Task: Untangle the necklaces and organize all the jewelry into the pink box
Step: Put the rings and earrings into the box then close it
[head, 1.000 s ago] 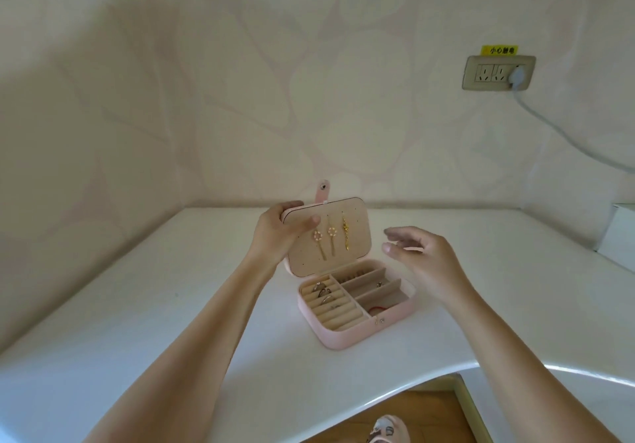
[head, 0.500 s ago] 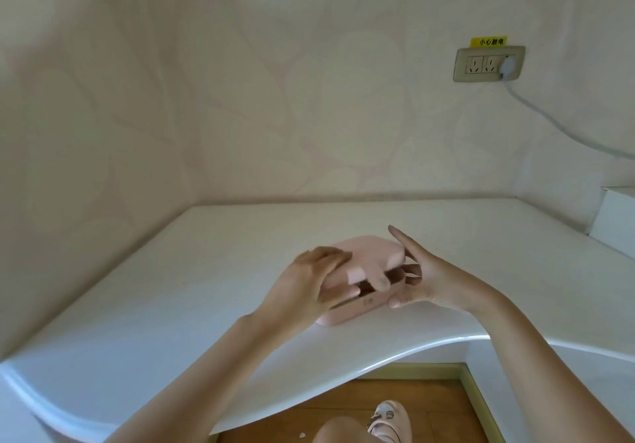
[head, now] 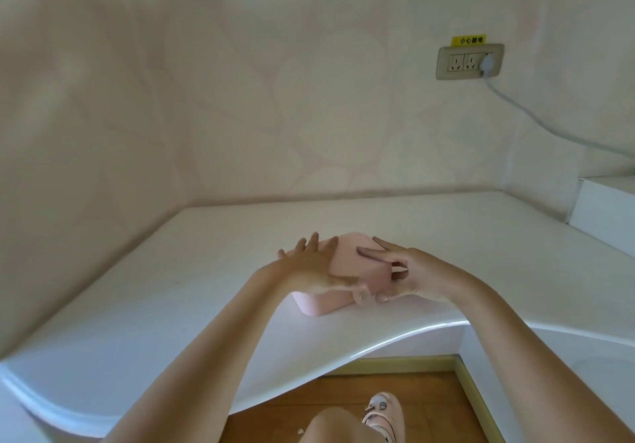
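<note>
The pink box (head: 357, 265) sits closed on the white table (head: 165, 291), close to its curved front edge. My left hand (head: 309, 267) lies flat on the lid's left half with straight fingers, its thumb pressing the front by the clasp. My right hand (head: 417, 277) holds the box's right end: the index finger stretches over the lid, the thumb presses the front next to my left thumb, and the other fingers curl at the side. No jewelry shows; the closed lid hides the inside.
Walls close the table in at the back and left. A white block (head: 604, 212) stands at the right edge. A wall socket (head: 469, 62) with a grey cable (head: 536, 119) hangs at the upper right. Below the table edge are a wooden floor and my pink shoe (head: 381, 415).
One second ago the box stood open with my left hand on its lid. The lid has come down, and both hands now press on the closed box at its clasp.
</note>
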{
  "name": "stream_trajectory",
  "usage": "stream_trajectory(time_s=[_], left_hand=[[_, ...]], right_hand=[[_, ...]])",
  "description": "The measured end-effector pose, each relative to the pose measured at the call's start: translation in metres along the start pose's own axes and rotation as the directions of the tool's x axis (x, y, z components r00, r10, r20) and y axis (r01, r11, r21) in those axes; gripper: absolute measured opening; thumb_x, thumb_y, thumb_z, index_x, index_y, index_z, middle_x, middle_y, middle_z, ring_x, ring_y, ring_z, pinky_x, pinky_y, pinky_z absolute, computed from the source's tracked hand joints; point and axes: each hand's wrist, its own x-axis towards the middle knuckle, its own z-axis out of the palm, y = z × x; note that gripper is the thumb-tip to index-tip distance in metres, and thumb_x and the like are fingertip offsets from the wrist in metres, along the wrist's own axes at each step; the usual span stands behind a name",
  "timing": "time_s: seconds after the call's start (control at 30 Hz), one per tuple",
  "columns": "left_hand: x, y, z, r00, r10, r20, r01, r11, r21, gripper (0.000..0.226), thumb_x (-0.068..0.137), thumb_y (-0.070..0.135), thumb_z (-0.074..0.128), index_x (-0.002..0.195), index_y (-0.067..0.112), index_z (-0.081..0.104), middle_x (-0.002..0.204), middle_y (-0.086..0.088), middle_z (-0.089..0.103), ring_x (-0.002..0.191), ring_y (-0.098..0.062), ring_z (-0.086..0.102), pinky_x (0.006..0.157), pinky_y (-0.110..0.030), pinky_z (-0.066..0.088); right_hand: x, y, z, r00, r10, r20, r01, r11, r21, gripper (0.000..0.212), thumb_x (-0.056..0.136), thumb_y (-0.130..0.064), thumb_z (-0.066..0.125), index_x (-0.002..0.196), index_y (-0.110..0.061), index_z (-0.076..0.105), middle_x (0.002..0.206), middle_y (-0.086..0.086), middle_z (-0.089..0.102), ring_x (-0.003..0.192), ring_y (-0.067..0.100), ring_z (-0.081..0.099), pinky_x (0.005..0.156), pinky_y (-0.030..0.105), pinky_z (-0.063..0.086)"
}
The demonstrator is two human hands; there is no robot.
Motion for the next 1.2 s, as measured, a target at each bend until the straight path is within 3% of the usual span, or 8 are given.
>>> stream_trajectory(time_s=[0.13, 0.37, 0.43, 0.57, 0.73, 0.83, 1.0, 1.2], left_hand=[[0.003, 0.000, -0.010, 0.993, -0.018, 0.115, 0.013, 0.999, 0.037, 0.128, 0.059, 0.069, 0.072, 0.147, 0.036, -0.016, 0.158, 0.004, -0.014, 0.146, -0.022, -0.008, 0.114, -0.052, 0.017], [0.008, -0.007, -0.028, 0.996, 0.038, 0.086, -0.028, 0.993, -0.116, 0.104, 0.068, 0.057, 0.072, 0.149, 0.036, 0.011, 0.149, 0.009, 0.030, 0.136, -0.019, 0.032, 0.108, -0.036, 0.033], [0.012, -0.014, -0.041, 0.994, 0.035, 0.103, -0.015, 0.981, -0.194, 0.096, 0.062, 0.062, 0.074, 0.144, 0.037, 0.029, 0.144, 0.014, 0.040, 0.132, -0.018, 0.038, 0.109, -0.036, 0.033], [0.020, -0.030, -0.058, 0.968, 0.135, 0.212, -0.002, 0.848, -0.530, 0.058, 0.062, 0.043, 0.078, 0.118, 0.035, 0.063, 0.118, 0.007, 0.066, 0.114, -0.016, 0.060, 0.102, -0.038, 0.045], [0.025, -0.034, -0.068, 0.960, 0.156, 0.231, 0.020, 0.787, -0.617, 0.034, 0.076, 0.028, 0.072, 0.109, 0.021, 0.067, 0.111, -0.002, 0.070, 0.108, -0.020, 0.064, 0.094, -0.034, 0.048], [0.027, -0.037, -0.068, 0.959, 0.163, 0.232, 0.025, 0.765, -0.643, 0.023, 0.084, 0.023, 0.068, 0.107, 0.022, 0.067, 0.111, -0.001, 0.070, 0.106, -0.019, 0.064, 0.093, -0.033, 0.048], [0.026, -0.034, -0.062, 0.953, 0.194, 0.231, -0.032, 0.826, -0.563, 0.045, 0.068, 0.041, 0.074, 0.112, 0.034, 0.065, 0.112, 0.007, 0.069, 0.108, -0.014, 0.063, 0.096, -0.033, 0.049], [0.030, -0.038, -0.069, 0.955, 0.180, 0.236, 0.012, 0.770, -0.637, 0.026, 0.083, 0.025, 0.069, 0.109, 0.021, 0.065, 0.107, 0.002, 0.070, 0.103, -0.016, 0.065, 0.087, -0.029, 0.050]], right_hand=[[0.001, 0.004, 0.003, 1.000, 0.012, -0.001, -0.012, 0.998, 0.062, 0.087, 0.061, -0.020, 0.087, 0.130, -0.053, 0.046, 0.155, -0.022, 0.009, 0.131, 0.014, 0.041, 0.108, 0.039, 0.039], [-0.003, -0.008, 0.006, 0.990, -0.020, -0.139, 0.010, 0.997, -0.071, 0.097, 0.062, -0.038, 0.085, 0.140, -0.049, 0.030, 0.152, -0.018, 0.023, 0.137, 0.004, 0.027, 0.113, 0.035, 0.029], [-0.005, -0.018, 0.007, 0.929, -0.060, -0.364, 0.039, 0.997, -0.064, 0.092, 0.063, -0.032, 0.086, 0.139, -0.037, 0.035, 0.141, -0.016, 0.035, 0.127, 0.002, 0.036, 0.105, 0.026, 0.033], [-0.004, -0.032, 0.004, 0.671, -0.130, -0.730, 0.195, 0.981, 0.004, 0.026, 0.073, -0.016, 0.079, 0.088, -0.019, 0.058, 0.087, -0.008, 0.060, 0.077, 0.012, 0.056, 0.071, 0.018, 0.043], [-0.008, -0.057, 0.001, 0.974, -0.116, -0.194, 0.166, 0.951, 0.259, 0.008, 0.084, -0.012, 0.069, 0.079, -0.006, 0.072, 0.071, -0.001, 0.070, 0.069, 0.011, 0.063, 0.072, 0.024, 0.050], [-0.003, -0.060, 0.009, 0.991, -0.108, -0.083, 0.120, 0.982, 0.149, 0.008, 0.078, -0.014, 0.076, 0.084, -0.010, 0.074, 0.079, 0.003, 0.073, 0.077, 0.011, 0.067, 0.078, 0.021, 0.051], [0.004, -0.042, 0.009, 0.962, -0.140, -0.234, 0.099, 0.979, -0.179, 0.014, 0.070, -0.018, 0.082, 0.070, -0.031, 0.075, 0.067, -0.017, 0.063, 0.061, 0.002, 0.048, 0.060, 0.016, 0.036], [0.012, -0.048, 0.011, 0.990, -0.128, -0.054, 0.105, 0.946, -0.307, 0.029, 0.068, -0.031, 0.083, 0.095, -0.025, 0.076, 0.090, -0.014, 0.063, 0.079, -0.001, 0.054, 0.067, 0.012, 0.039]])
